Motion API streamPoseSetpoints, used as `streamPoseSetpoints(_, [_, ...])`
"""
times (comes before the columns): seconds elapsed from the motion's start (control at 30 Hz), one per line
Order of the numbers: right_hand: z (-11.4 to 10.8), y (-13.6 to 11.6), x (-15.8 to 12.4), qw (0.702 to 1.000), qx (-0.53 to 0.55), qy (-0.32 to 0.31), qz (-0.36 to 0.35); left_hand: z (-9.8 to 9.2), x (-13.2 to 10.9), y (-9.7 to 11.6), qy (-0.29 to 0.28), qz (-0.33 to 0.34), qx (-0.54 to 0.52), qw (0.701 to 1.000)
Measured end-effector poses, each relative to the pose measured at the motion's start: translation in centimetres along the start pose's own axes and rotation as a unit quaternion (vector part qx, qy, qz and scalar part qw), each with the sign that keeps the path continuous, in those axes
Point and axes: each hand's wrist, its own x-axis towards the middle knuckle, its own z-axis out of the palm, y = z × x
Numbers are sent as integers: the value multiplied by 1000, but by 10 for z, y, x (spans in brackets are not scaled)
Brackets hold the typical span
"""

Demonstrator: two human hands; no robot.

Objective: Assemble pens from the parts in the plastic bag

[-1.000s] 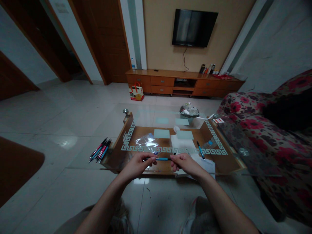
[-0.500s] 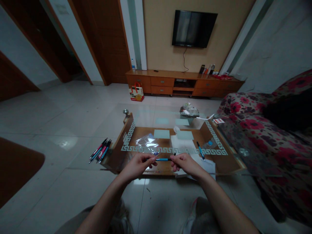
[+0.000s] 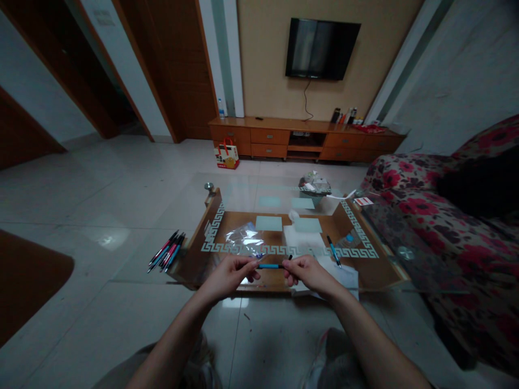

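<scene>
Between my hands a blue pen (image 3: 268,266) with dark ends lies level above the near edge of the glass table. My left hand (image 3: 235,274) pinches its left end, and my right hand (image 3: 304,271) pinches the dark right end. To the right, another blue and black pen (image 3: 334,252) rests on the glass near white papers (image 3: 343,276). A pile of blue, red and black pens (image 3: 166,251) lies at the table's left side. Just beyond my left hand is a clear plastic bag (image 3: 245,237).
The glass table (image 3: 247,189) has a wooden shelf beneath. At its far side sits a basket (image 3: 315,185) with plastic bags in it. A flowered sofa (image 3: 405,189) stands on the right. Further back are a paper bag (image 3: 227,155) and a low TV cabinet (image 3: 267,141).
Almost nothing differs. Both hands hold the same pen in nearly the same place, and its blue barrel has turned or shifted very slightly.
</scene>
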Motion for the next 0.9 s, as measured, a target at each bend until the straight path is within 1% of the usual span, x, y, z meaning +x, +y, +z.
streamPoseSetpoints(0.1, [-1, 2, 0, 1000, -13, 3, -22, 1, 0, 0, 6, -10, 5, 1000])
streamPoseSetpoints(0.27, [-2, 6, 2, 1000, -2, -3, -24, 1, 2, -2, -2, 12, 3, 1000])
streamPoseSetpoints(0.5, [-2, 4, 2, 1000, 19, 1, -23, 0, -1, -2, -1, -32, 12, 999])
streamPoseSetpoints(0.63, [0, -1, 1, 999, 29, 9, -29, 2, -1, -6, -17, -52, -1, 998])
streamPoseSetpoints(0.7, [0, -2, 1, 999, 38, 10, -29, 3, 0, -8, -26, -44, -22, 998])
streamPoseSetpoints(0.8, [1, -2, 1, 998, 49, 7, -26, 6, 0, -8, -43, -14, -54, 997])
streamPoseSetpoints(0.9, [1, 0, 1, 998, 50, 8, -22, 7, -3, -6, -51, -10, -40, 998])
